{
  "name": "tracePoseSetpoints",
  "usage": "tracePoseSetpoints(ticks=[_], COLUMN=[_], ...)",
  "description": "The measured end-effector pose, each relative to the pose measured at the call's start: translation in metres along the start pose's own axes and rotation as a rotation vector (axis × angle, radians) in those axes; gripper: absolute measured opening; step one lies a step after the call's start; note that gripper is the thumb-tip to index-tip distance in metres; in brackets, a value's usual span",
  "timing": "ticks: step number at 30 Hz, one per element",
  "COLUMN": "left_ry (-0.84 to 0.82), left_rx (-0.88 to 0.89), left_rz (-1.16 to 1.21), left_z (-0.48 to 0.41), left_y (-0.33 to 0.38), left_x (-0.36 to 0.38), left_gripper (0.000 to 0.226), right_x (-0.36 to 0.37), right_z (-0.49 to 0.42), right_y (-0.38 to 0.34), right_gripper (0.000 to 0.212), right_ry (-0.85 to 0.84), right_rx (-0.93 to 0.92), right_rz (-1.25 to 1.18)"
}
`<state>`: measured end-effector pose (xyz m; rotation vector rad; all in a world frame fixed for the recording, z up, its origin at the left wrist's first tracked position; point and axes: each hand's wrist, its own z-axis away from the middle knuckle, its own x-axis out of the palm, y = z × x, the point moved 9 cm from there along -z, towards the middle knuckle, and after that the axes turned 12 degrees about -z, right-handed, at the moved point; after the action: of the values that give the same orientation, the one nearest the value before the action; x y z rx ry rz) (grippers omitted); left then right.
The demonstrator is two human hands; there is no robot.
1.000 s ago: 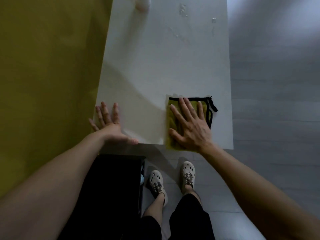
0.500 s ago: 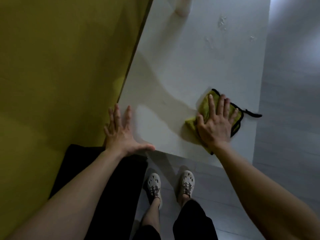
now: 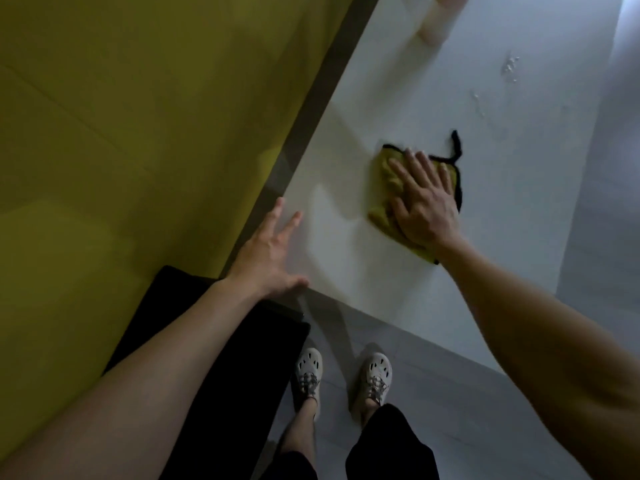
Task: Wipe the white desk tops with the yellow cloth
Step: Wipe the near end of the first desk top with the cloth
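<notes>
The yellow cloth (image 3: 389, 199) lies bunched on the white counter (image 3: 502, 209), well in from the counter's near edge and closer to its near end than to its far end. A black trim runs along the cloth's far and right sides, and a black loop (image 3: 456, 147) sticks out from its far right corner onto the bare counter. The right hand (image 3: 424, 202) lies flat on top of the cloth, palm down, fingers spread and pointing away from the person; it presses on the cloth without gripping it, and the cloth shows past the fingers on the left and at the wrist side. The left hand (image 3: 268, 254) is open with fingers spread, holding nothing, at the near left corner of the counter, its thumb at the counter's near edge; whether the palm touches the surface cannot be told. Beyond the cloth, toward the counter's far end, small wet drops (image 3: 510, 67) glisten on the surface, and a pale cylindrical object (image 3: 438, 22) stands at the far end, blurred. A yellow wall (image 3: 138, 133) runs along the counter's left side. Below the near edge stand two feet in pale shoes (image 3: 375, 375) on a grey floor (image 3: 433, 393), beside a black object (image 3: 225, 358)
</notes>
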<state>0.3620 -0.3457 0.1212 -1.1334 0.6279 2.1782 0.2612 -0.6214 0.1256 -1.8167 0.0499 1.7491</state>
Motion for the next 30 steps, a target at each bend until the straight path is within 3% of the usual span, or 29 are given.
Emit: tracePoseSetpoints(ticks=[2,3,5,8,10,13,14,16,18,20,21,24,25,26,30], left_ry=[0.022,0.045,0.140,0.247,0.308,0.350,0.367,0.404,0.446,0.492,0.507,0.521,0.503,0.479,0.424], left_rx=[0.021,0.028,-0.026,-0.166,-0.181,-0.184,-0.176,-0.146,-0.086,0.024,0.071,0.135,0.154,0.172,0.258], left_rz=[0.042,0.073,0.099,0.121,0.155,0.175,0.151,0.081,-0.006,-0.055,-0.049,-0.001,0.004,0.006,-0.057], left_z=[-0.001,0.000,0.009,0.035,0.050,0.050,0.049,0.048,0.053,0.065,0.073,0.087,0.090,0.094,0.110], left_y=[0.001,0.000,-0.006,-0.014,-0.011,-0.015,-0.018,-0.019,-0.014,-0.002,0.000,-0.013,-0.017,-0.020,-0.021], left_x=[0.000,-0.001,-0.003,0.003,0.010,0.017,0.017,0.014,0.013,0.018,0.023,0.038,0.043,0.048,0.060], left_gripper=[0.132,0.132,0.132,0.122,0.116,0.115,0.113,0.101,0.076,0.058,0.056,0.063,0.065,0.067,0.064], right_x=[0.011,0.026,0.060,0.065,0.045,0.021,0.027,0.055,0.082,0.077,0.067,0.044,0.052,0.064,0.094], right_z=[-0.021,-0.019,0.016,0.043,-0.001,-0.063,-0.062,-0.028,0.025,0.022,0.001,-0.042,-0.032,-0.014,0.043], right_y=[-0.034,-0.068,-0.142,-0.151,-0.120,-0.079,-0.091,-0.145,-0.187,-0.178,-0.164,-0.122,-0.132,-0.155,-0.216], right_gripper=[0.076,0.077,0.076,0.070,0.069,0.076,0.079,0.081,0.076,0.067,0.064,0.066,0.070,0.073,0.060], right_ry=[0.064,0.029,-0.167,-0.346,-0.259,-0.030,0.000,-0.085,-0.292,-0.335,-0.270,-0.007,0.012,-0.005,-0.212], right_rx=[0.170,0.083,-0.310,-0.643,-0.545,-0.032,0.049,-0.103,-0.496,-0.683,-0.619,-0.082,0.010,-0.003,-0.431], right_rz=[-0.005,0.003,0.033,0.047,0.056,0.006,0.002,0.038,0.076,0.082,0.076,-0.007,-0.004,0.006,0.009])
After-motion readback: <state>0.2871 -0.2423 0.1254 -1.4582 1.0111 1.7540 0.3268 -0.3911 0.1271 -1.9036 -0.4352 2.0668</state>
